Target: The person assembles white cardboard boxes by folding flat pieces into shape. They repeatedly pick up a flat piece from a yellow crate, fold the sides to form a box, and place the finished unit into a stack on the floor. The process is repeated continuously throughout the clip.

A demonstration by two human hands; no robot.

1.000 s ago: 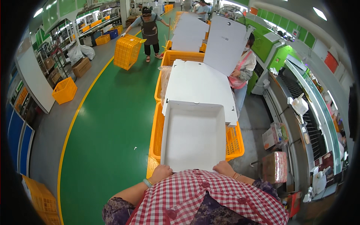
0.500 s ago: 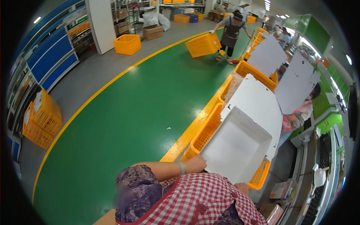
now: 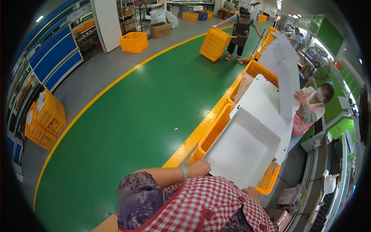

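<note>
Since the earlier frame, a co-worker's (image 3: 308,110) white panel (image 3: 288,92) has swung leftward, while the white box (image 3: 243,147), over an orange crate (image 3: 268,179), stretches lengthwise forward-right from the left hand (image 3: 199,168), grasping its near-left corner, and the right hand (image 3: 251,191), whose grip I cannot tell.

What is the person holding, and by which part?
An open white box, apparently by its near edge: left hand at the left corner, right hand toward the right corner.

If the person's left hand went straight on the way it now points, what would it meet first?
Most likely the near left corner of the open white box; the left hand seems to touch it, though exact contact is unclear.
</note>
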